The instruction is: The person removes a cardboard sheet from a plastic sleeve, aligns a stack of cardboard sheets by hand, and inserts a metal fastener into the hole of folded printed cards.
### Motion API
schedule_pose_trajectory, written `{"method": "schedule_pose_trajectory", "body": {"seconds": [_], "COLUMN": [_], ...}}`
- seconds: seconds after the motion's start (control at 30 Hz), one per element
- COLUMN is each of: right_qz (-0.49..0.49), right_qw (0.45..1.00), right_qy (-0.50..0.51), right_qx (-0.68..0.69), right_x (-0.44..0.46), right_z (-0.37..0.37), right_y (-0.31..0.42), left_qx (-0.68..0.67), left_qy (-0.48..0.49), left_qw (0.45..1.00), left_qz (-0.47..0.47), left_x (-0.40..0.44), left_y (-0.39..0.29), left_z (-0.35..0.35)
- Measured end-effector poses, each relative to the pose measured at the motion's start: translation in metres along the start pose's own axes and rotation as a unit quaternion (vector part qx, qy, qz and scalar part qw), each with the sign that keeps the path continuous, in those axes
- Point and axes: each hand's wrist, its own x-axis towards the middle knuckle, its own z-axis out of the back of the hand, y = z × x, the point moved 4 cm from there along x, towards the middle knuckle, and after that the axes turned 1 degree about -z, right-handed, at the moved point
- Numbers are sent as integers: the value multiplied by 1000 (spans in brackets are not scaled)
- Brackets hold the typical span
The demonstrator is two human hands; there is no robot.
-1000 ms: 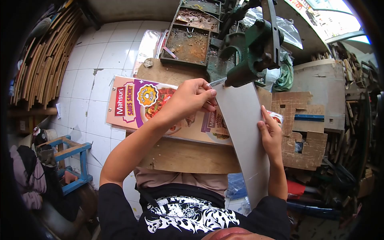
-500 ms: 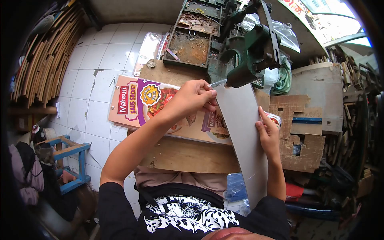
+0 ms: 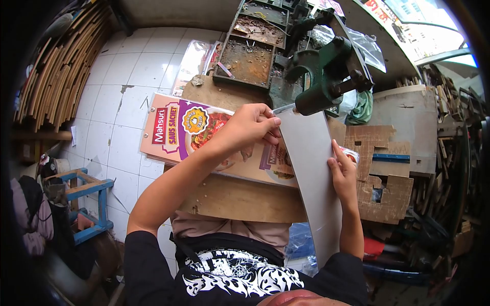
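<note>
A long grey-white sheet [image 3: 312,168] slants from under the head of a green press [image 3: 319,92] down toward my body. My left hand [image 3: 259,127] has its fingers pinched at the sheet's upper left edge, close to the press. Along the right edge lies my right hand [image 3: 343,171], thumb on the face and fingers by the rim. Printed "Mahsuri" sheets [image 3: 168,127] lie stacked on the wooden board [image 3: 245,200], beneath my left forearm and partly behind the grey sheet.
A compartmented metal tray [image 3: 247,61] with small bits sits beyond the board. Cut cardboard [image 3: 383,173] lies at the right. A blue stool frame [image 3: 89,191] stands at the left, and wooden strips [image 3: 64,71] lean at the upper left.
The camera view has shifted slightly. Both hands keep about the same hold on the grey sheet, and the press head appears slightly farther right.
</note>
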Motion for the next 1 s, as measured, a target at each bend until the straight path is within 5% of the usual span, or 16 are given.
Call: {"method": "schedule_pose_trajectory", "body": {"seconds": [0.53,0.73,1.0], "right_qz": [-93,-57,53], "right_qw": [994,996,987], "right_qy": [12,-12,-121], "right_qx": [50,61,-93], "right_x": [-4,-11,-53], "right_z": [-1,3,27], "right_y": [3,8,39], "left_qx": [12,7,-11], "left_qy": [-6,-15,-19], "left_qw": [1000,999,997], "left_qz": [-17,-36,-79], "left_x": [3,-1,-14], "left_y": [5,3,2], "left_z": [2,0,0]}}
